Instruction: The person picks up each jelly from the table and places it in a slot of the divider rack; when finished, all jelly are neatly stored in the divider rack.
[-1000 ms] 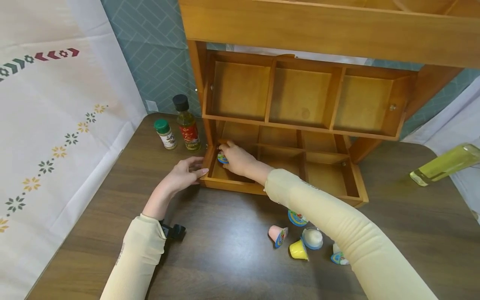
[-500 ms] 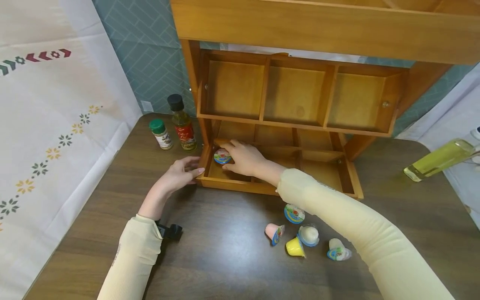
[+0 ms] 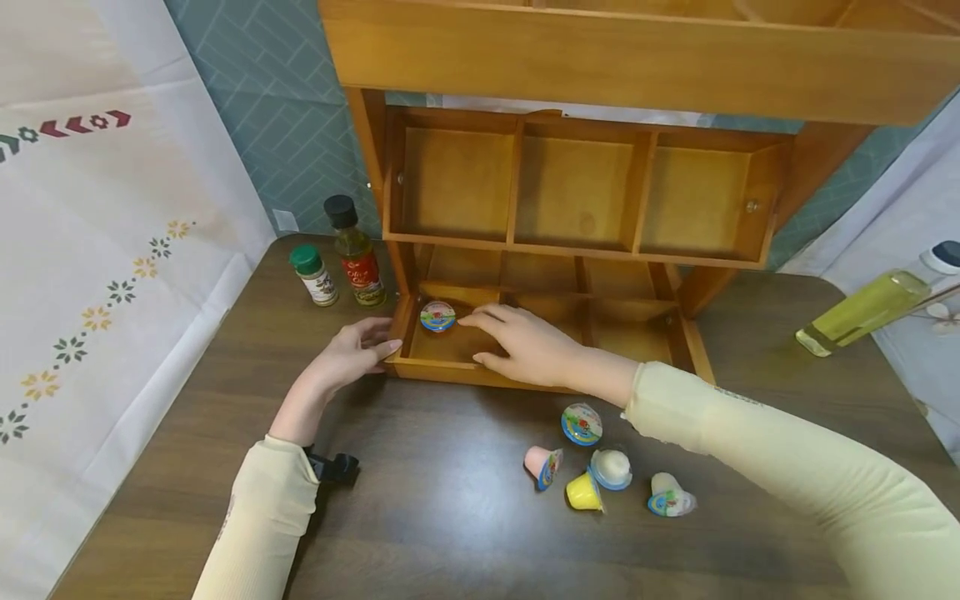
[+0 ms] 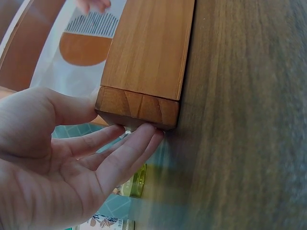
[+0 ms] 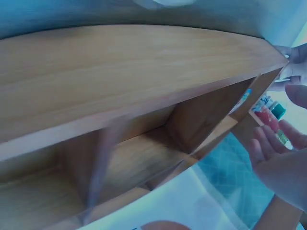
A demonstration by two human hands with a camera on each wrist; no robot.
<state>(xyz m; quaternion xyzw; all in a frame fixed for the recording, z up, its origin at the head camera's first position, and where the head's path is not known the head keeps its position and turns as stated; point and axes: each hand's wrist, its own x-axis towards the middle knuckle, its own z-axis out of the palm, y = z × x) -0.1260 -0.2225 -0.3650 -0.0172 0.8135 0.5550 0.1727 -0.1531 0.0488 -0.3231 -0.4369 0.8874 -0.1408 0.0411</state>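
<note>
I see the left hand (image 3: 347, 354) pinching the near-left corner of the lower tray (image 3: 431, 370), its thumb on the rim and its fingers against the outer side. The right hand (image 3: 536, 346) is over that same tray, thumb and fingers spread apart, holding nothing. Just left of its fingertips, and apart from them, I have 1 cup (image 3: 437, 317) lid up in the tray's front-left compartment. On my side of the right hand, 5 more lie on the table (image 3: 435, 533): the lid-up one (image 3: 581, 424), the pink one (image 3: 543, 467), the yellow one (image 3: 583, 492), the white one (image 3: 611, 468) and the pale one (image 3: 670, 497). Beyond the left hand stand the oil (image 3: 358, 262) and the shaker (image 3: 313, 275).
</note>
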